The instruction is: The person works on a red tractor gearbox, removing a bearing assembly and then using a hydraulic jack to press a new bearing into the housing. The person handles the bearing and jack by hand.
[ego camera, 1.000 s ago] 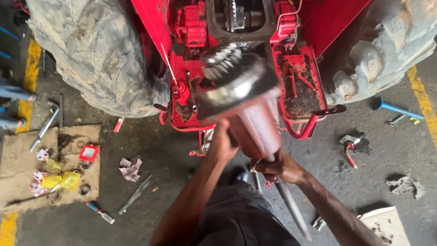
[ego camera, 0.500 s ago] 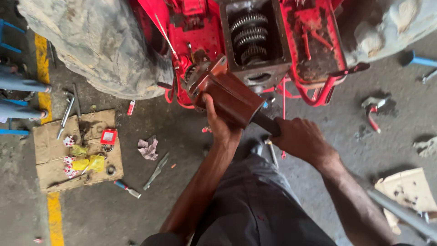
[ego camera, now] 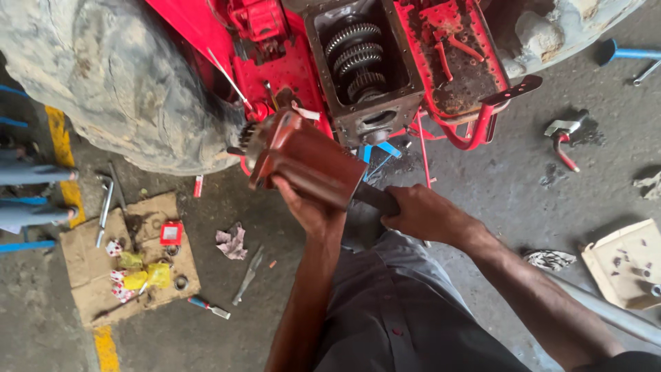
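I hold a heavy reddish-brown cast housing with a gear at its far end (ego camera: 303,155) out in front of me. My left hand (ego camera: 306,207) grips the underside of the housing body. My right hand (ego camera: 423,213) is wrapped round the dark shaft (ego camera: 375,198) that sticks out of its near end. The gear end points up and left, toward the red tractor frame (ego camera: 289,65). Just to the right stands the open gearbox (ego camera: 361,58), with stacked gears showing inside.
A large muddy tyre (ego camera: 117,83) fills the upper left. On the concrete floor lie a cardboard sheet (ego camera: 96,275) with small parts and a red box, a rag (ego camera: 233,241), a screwdriver (ego camera: 208,307), wrenches and a red-handled tool (ego camera: 564,138). Another cardboard piece (ego camera: 620,265) sits at right.
The housing has swung from upright in front of the gearbox down and to the left, now lying tilted. The view has shifted so the open gearbox shows fully.
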`<state>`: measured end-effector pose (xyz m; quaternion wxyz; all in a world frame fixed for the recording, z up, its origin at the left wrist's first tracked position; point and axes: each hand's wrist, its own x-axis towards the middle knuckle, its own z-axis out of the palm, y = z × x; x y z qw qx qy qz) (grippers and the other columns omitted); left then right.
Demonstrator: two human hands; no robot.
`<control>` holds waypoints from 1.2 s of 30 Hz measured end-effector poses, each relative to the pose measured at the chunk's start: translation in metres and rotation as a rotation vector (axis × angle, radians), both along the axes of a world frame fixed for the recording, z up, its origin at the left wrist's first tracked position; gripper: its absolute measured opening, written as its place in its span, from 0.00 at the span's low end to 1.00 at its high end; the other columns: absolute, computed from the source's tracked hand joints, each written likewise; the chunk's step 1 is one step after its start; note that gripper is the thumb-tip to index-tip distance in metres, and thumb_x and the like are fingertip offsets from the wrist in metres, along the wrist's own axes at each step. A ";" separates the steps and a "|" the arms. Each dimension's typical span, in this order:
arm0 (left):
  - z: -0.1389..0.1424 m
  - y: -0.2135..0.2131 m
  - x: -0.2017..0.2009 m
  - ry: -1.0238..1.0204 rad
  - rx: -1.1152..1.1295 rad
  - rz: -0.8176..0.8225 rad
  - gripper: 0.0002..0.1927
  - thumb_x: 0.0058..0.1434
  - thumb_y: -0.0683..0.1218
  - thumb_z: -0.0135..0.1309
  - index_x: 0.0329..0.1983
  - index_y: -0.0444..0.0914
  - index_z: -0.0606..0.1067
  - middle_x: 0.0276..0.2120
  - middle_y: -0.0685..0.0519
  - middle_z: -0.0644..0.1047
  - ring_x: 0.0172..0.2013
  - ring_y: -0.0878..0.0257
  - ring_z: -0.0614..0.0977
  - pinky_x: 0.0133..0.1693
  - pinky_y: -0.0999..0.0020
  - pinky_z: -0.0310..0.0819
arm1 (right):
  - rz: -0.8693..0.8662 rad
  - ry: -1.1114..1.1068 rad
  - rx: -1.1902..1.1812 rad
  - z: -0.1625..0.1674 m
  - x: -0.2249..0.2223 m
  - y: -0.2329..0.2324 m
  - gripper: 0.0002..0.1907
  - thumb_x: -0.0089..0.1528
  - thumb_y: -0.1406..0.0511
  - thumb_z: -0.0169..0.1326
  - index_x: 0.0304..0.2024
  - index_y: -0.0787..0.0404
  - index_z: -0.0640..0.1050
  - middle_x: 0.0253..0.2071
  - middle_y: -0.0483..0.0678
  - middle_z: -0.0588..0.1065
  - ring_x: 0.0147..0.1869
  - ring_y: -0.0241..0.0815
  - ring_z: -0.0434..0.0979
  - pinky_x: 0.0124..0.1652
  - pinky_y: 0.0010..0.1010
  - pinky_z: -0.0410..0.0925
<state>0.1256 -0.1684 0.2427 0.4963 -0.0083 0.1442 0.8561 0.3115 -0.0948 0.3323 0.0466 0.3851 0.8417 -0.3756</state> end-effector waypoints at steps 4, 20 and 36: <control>0.034 0.011 -0.007 0.096 0.027 0.115 0.44 0.58 0.74 0.49 0.72 0.50 0.61 0.67 0.55 0.69 0.65 0.53 0.72 0.65 0.47 0.66 | -0.058 0.083 -0.268 0.014 -0.006 -0.001 0.23 0.55 0.58 0.61 0.50 0.62 0.78 0.34 0.56 0.82 0.38 0.48 0.85 0.40 0.41 0.75; 0.113 0.061 -0.004 0.186 0.277 0.253 0.34 0.67 0.64 0.48 0.72 0.45 0.64 0.66 0.49 0.71 0.65 0.51 0.73 0.63 0.51 0.71 | -0.096 0.212 -0.193 0.029 -0.010 -0.010 0.16 0.55 0.61 0.62 0.40 0.66 0.79 0.26 0.53 0.78 0.29 0.42 0.80 0.33 0.40 0.72; -0.008 0.062 0.015 -0.338 0.519 -0.437 0.27 0.73 0.57 0.47 0.68 0.38 0.66 0.62 0.43 0.73 0.61 0.50 0.74 0.59 0.53 0.74 | -0.270 0.190 -0.655 0.004 0.017 -0.016 0.17 0.58 0.59 0.66 0.37 0.69 0.79 0.19 0.43 0.70 0.19 0.33 0.69 0.21 0.30 0.64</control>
